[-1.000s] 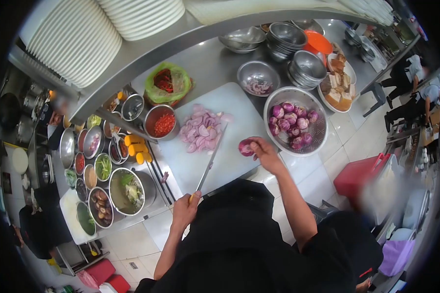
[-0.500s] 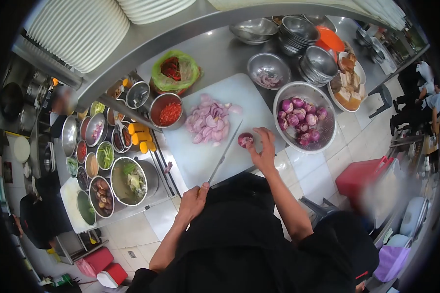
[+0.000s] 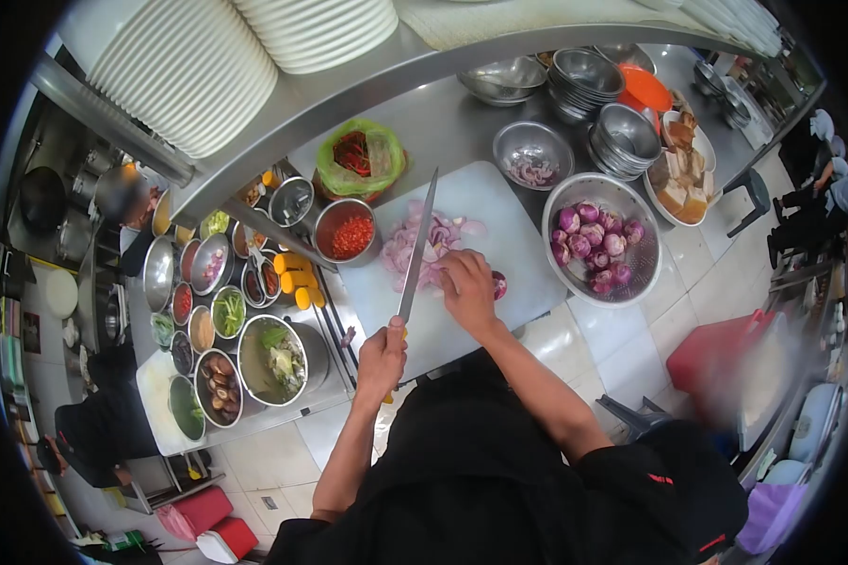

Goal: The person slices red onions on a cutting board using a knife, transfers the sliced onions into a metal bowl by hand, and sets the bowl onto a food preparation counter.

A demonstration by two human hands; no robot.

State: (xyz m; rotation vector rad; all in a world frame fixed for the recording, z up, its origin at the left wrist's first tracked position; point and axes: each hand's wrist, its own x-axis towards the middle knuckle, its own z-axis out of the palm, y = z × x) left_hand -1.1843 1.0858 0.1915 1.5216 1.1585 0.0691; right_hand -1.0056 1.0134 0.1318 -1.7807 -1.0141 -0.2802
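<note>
My left hand [image 3: 382, 360] is closed round the handle of a long knife [image 3: 418, 247], whose blade points away over the pile of sliced purple onions [image 3: 403, 247]. That pile lies on a white cutting board [image 3: 523, 259]. At the pile's near right edge is my right hand [image 3: 469, 294], fingers bent down and slightly apart, seemingly touching slices. Just right of it, a cut purple onion [image 3: 499, 284] rests on the board, partly hidden by the hand. Whole purple onions [image 3: 591, 235] fill a perforated steel colander [image 3: 652, 266] beyond the board's right side.
A pot of chopped red chilli [image 3: 351, 237] and a green bag [image 3: 386, 165] stand behind the board. Several ingredient containers and a large pot [image 3: 273, 361] are at the left. A steel bowl [image 3: 534, 141] and stacked bowls are behind; a metal shelf [image 3: 349, 99] with plates overhangs the counter.
My right hand has let go of the cut onion and moved left to the slices. My left hand has swung the knife so its blade is over the pile. The view has shifted slightly.
</note>
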